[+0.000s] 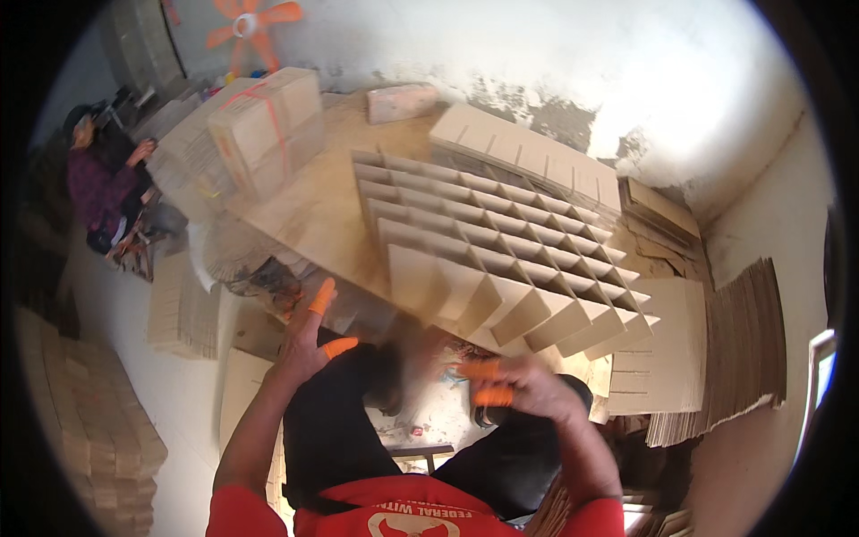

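Observation:
A cardboard divider grid (pixel 416 282) of interlocked strips stands on the wooden worktable (pixel 331 224) in front of me. My left hand (pixel 306 338) is held at the table's near edge, left of the grid. Its thumb and forefinger, in orange finger covers, are spread apart with nothing between them. Over my right thigh, just below the grid's near right corner, is my right hand (pixel 523 387), slightly blurred. Its orange-covered fingers stretch leftward and hold nothing. Neither hand touches the grid.
Slotted cardboard strips (pixel 528 157) lie behind the grid; a brick (pixel 403 103) is at the wall. Tied cardboard bundles (pixel 268 125) stand far left. Slotted sheets (pixel 743 340) are stacked at right, more stacks (pixel 89 412) at left. Another person (pixel 103 179) sits far left.

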`<state>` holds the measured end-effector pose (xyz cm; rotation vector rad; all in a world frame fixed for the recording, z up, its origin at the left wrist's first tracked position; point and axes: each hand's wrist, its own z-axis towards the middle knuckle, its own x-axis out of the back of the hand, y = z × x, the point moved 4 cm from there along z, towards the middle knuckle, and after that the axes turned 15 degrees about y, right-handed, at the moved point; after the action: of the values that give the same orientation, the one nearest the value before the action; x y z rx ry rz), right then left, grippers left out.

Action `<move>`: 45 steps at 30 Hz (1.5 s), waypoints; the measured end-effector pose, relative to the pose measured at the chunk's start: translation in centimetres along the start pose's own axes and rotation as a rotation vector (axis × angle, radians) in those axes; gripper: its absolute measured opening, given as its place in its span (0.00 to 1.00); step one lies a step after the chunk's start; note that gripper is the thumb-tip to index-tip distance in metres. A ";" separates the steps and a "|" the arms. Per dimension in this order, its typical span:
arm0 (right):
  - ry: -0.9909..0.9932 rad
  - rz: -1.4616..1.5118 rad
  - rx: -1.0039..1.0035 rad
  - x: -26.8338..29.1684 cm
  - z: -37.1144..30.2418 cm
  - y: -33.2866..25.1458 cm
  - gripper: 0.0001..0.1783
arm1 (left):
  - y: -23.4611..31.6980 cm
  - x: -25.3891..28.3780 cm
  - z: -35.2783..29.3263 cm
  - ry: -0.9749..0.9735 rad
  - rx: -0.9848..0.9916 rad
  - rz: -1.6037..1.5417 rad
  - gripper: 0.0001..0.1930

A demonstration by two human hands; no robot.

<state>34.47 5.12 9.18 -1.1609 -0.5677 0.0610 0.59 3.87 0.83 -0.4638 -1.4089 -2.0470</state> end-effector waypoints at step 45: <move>0.216 -0.992 0.300 -2.5 0.0 7.0 0.30 | 2.4 1.2 12.7 0.398 -0.649 0.777 0.32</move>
<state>33.98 7.19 2.02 -0.4933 -0.8511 -0.7939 0.61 14.65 8.02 -0.6823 -0.2196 -1.7370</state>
